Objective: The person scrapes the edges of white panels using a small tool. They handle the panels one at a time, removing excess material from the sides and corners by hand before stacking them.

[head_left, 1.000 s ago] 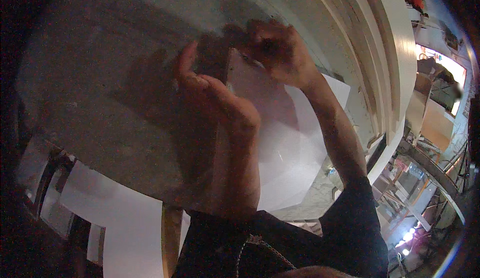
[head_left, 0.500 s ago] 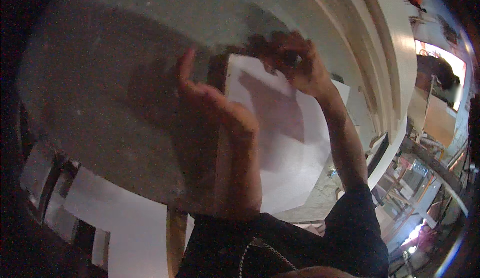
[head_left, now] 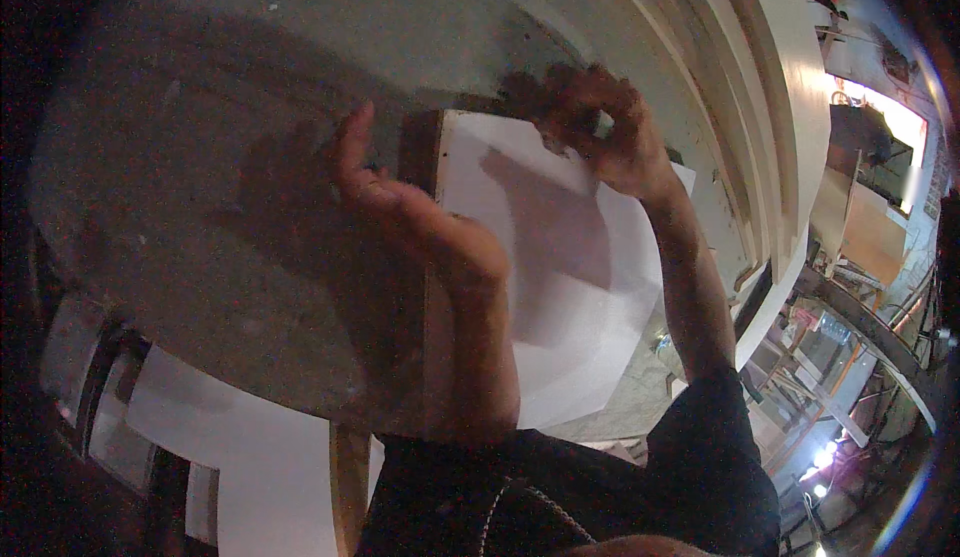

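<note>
Between the left hand (head_left: 412,209), left unclenched, and the curled right hand (head_left: 630,147), whose grip cannot be told, the white board (head_left: 570,332) is apparently being positioned; careful steadying seems called for.

In front of you, the panel (head_left: 565,377) lies on the broad surface (head_left: 220,287); your left hand (head_left: 405,202) is at the panel's left edge, its fingers reaching out over the surface; your right hand (head_left: 610,137) is at the panel's far edge, to the right of your left hand; well to the right of both hands, the long boards (head_left: 745,87) run side by side; at your lower left, nearer you, lies another panel (head_left: 260,447).
</note>
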The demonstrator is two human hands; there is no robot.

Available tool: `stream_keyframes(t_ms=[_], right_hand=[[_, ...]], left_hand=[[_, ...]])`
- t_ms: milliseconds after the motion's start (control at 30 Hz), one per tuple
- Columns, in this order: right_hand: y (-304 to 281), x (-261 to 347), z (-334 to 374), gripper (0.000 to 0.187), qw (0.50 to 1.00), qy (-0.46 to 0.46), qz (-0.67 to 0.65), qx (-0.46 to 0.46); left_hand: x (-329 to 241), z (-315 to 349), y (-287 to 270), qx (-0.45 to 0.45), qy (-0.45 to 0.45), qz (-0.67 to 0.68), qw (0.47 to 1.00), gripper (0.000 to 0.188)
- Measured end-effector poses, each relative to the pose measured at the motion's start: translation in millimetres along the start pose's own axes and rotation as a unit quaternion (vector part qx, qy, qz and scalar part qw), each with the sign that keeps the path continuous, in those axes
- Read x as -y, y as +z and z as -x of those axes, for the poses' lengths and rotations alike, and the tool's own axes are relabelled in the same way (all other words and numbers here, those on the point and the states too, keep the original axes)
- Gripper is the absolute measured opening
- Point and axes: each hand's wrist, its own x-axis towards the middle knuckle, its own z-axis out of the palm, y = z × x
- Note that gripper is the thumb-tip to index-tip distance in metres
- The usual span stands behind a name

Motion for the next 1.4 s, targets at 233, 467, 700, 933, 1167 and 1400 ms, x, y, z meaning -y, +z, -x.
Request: stream_keyframes(t_ms=[233, 467, 700, 933, 1167, 1400], right_hand=[[25.3, 3.1, -32.5, 0.007, 0.995, 0.028, 0.099, 0.017], [18.9, -26.2, -30.5, 0.009, 0.990, -0.004, 0.140, 0.016], [23.0, -1.3, -17.4, 0.009, 0.999, 0.038, 0.032, -0.012], [33.1, 2.6, -30.2, 0.010, 0.993, 0.086, -0.081, 0.004], [38.4, 10.6, -21.0, 0.012, 0.984, -0.088, 0.145, -0.052], [72.1, 38.9, 10.2, 0.022, 0.937, -0.030, 0.267, -0.225]], left_hand=[[-5.4, -0.5, 5.5, -0.006, -0.004, 0.010, 1.000, 0.070], [-12.2, 1.9, 14.2, -0.006, -0.009, 0.028, 1.000, 0.070], [-0.4, 0.1, 11.4, -0.034, -0.026, 0.025, 0.999, 0.070], [-3.2, -1.9, 7.9, -0.050, -0.029, 0.038, 0.998, 0.070], [-26.2, 19.1, 22.9, -0.095, -0.071, 0.091, 0.989, 0.071], [-39.3, 18.7, -6.2, -0.123, -0.195, 0.181, 0.956, 0.071]])
